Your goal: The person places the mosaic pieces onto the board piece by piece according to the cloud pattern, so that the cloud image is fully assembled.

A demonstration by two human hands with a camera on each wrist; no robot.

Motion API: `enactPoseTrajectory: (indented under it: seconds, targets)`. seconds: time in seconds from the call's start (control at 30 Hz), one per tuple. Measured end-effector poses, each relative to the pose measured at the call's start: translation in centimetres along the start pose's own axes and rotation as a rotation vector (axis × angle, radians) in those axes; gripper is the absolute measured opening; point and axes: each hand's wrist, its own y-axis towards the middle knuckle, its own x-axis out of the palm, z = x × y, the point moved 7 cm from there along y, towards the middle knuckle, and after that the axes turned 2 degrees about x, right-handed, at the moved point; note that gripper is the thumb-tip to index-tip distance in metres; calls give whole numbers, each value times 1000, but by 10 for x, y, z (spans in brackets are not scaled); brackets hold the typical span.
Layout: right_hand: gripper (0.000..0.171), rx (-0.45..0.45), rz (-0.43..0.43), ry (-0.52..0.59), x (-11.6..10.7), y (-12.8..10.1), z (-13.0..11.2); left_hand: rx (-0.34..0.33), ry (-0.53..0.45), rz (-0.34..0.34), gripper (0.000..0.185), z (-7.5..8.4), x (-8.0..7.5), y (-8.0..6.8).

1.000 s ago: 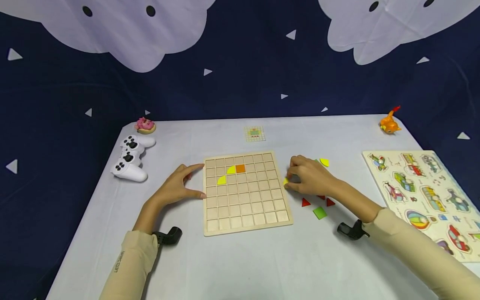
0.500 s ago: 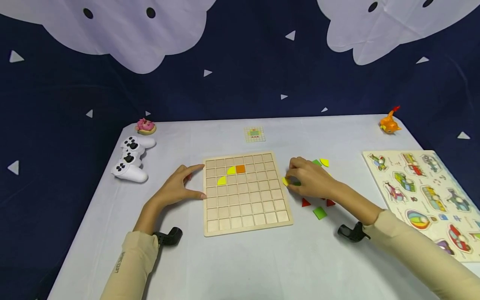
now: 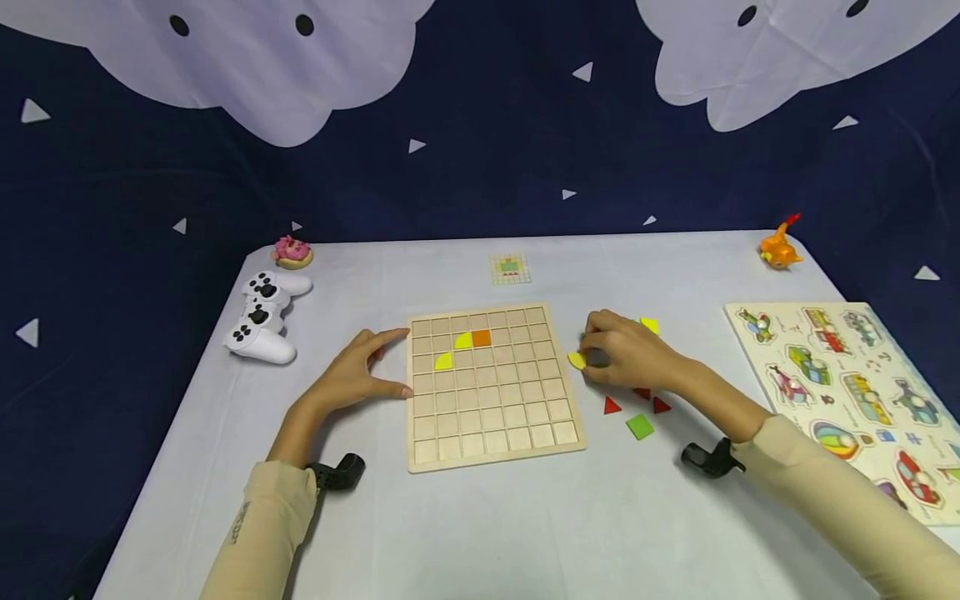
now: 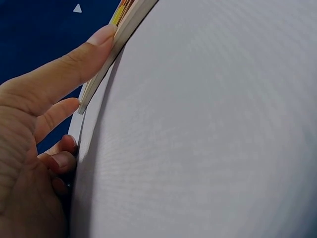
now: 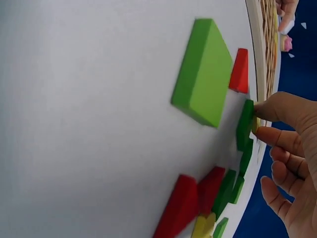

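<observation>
My right hand [image 3: 633, 350] pinches a yellow quarter-circle tile [image 3: 577, 361] between thumb and index finger, just beyond the right edge of the wooden grid board [image 3: 491, 396]. In the right wrist view, green tiles [image 5: 244, 126] lie close by these fingertips. On the board are two yellow quarter-circles [image 3: 444, 361] and an orange square [image 3: 481, 337]. My left hand [image 3: 348, 371] touches the board's left edge with thumb and index finger spread apart. The left wrist view has the thumb [image 4: 102, 37] on the board's rim.
Red triangles [image 3: 612, 406], a green square [image 3: 640, 427] and another yellow tile [image 3: 649, 325] lie around my right hand. Behind the board is a small pattern card [image 3: 510, 268]. A white game controller [image 3: 262, 317] stands left, a picture puzzle board [image 3: 847, 400] right, an orange toy [image 3: 780, 247] back right.
My right hand has shifted slightly right, away from the board, with the yellow quarter-circle tile between its fingertips. My left hand stays at the board's edge.
</observation>
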Motion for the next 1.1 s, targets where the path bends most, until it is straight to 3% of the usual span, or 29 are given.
enactPoseTrajectory:
  seconds: [0.27,0.53,1.1]
  targets:
    - [21,-37,44,35,-6,8,-9,7,-13,3,98,0,-2,1]
    - [20,-129,41,66,6,38,-48,14,-13,-2,98,1,-2,1]
    - [20,-271,-39,15,39,94,-128,16,-47,11,95,1,-2,2]
